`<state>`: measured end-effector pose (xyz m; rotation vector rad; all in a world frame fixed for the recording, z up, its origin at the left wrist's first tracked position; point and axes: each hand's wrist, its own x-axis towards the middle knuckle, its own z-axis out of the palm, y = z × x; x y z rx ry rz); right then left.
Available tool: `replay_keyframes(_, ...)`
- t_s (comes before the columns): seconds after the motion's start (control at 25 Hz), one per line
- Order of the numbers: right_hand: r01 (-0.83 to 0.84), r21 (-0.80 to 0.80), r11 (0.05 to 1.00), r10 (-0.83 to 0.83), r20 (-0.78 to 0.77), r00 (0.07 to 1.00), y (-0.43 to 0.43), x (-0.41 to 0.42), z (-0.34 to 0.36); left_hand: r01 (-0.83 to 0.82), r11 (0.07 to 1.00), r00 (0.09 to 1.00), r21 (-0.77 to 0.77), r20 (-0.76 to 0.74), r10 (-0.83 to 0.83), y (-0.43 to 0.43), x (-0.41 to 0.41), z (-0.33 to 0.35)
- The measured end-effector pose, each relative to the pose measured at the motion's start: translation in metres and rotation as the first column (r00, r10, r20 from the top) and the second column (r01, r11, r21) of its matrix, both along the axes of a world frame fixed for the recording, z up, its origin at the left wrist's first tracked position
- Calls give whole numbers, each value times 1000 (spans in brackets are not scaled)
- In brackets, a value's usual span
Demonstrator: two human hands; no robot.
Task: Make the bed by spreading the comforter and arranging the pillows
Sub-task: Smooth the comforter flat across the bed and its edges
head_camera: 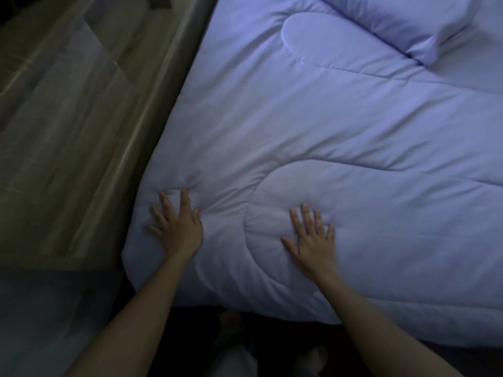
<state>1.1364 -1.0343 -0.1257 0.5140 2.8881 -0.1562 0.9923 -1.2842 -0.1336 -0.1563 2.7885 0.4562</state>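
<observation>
A pale lilac quilted comforter (pixel 340 126) lies spread over the bed, with curved stitch lines and soft creases. A matching pillow (pixel 402 23) rests on it at the top right, partly cut off by the frame edge. My left hand (pixel 177 224) presses flat on the comforter's near left corner, fingers apart, denting the fabric. My right hand (pixel 313 235) lies flat further right on a rounded quilted panel, fingers spread. Neither hand grips the fabric.
A wall or panel with a pale ledge (pixel 130 148) runs close along the bed's left side, leaving a narrow gap. The comforter's near edge (pixel 272 308) hangs over the foot of the bed. My feet show dimly on the dark floor (pixel 239 336) below.
</observation>
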Motion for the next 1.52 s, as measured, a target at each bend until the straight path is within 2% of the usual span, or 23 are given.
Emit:
replay_keyframes(0.08, 10, -50, 999, -12, -39, 999, 5, 7, 1, 100, 994, 973, -51, -202, -108, 22, 11, 5)
replay_keyframes(0.12, 24, -59, 998, -29, -76, 997, 12, 11, 2, 222, 972, 926, -77, -296, -235, 40, 21, 8)
replay_keyframes(0.16, 58, -63, 996, -65, -107, 992, 22, 16, 3, 378, 921, 862, -93, -329, -386, 62, 33, 11)
replay_keyframes(0.24, 181, -78, 980, -190, -119, 975, 54, 34, 3, 637, 766, 714, -88, -308, -629, 109, 64, 10)
replay_keyframes(0.32, 285, -76, 956, -289, -59, 955, 92, 65, 0, 743, 662, 631, -95, -233, -740, 143, 90, 2)
replay_keyframes(0.4, 292, -27, 956, -293, -8, 956, 122, 100, -4, 742, 657, 635, -138, -170, -753, 157, 104, -10)
replay_keyframes(0.56, 371, 0, 929, -371, 23, 928, 163, 165, -7, 688, 690, 676, -222, -146, -722, 157, 117, -14)
replay_keyframes(0.72, 397, -11, 918, -396, 60, 916, 196, 222, -5, 581, 787, 802, -206, -17, -597, 192, 152, 11)
replay_keyframes(0.84, 508, -1, 862, -506, 80, 859, 221, 237, 4, 648, 756, 760, -90, 16, -649, 254, 183, 24)
replay_keyframes(1.0, 600, -87, 795, -594, 87, 800, 240, 231, 1, 778, 626, 621, 51, 91, -779, 338, 202, 28)
replay_keyframes(1.08, 618, -101, 779, -617, 51, 786, 238, 225, -6, 828, 559, 557, 33, 54, -828, 349, 182, 22)
replay_keyframes(1.16, 626, -107, 772, -631, -18, 775, 231, 223, -13, 858, 510, 509, -64, -29, -860, 341, 145, 11)
replay_keyframes(1.24, 600, -117, 791, -607, -27, 794, 225, 214, -16, 816, 564, 552, -128, -120, -825, 318, 95, 4)
replay_keyframes(1.32, 533, -127, 836, -543, -56, 838, 211, 191, -10, 711, 691, 667, -132, -187, -721, 282, 42, 0)
replay_keyframes(1.44, 350, -135, 927, -364, -100, 926, 171, 125, -11, 465, 874, 832, -142, -267, -487, 196, -24, -8)
replay_keyframes(1.52, 213, -137, 967, -229, -121, 966, 135, 69, -12, 258, 958, 910, -124, -302, -284, 130, -48, -11)
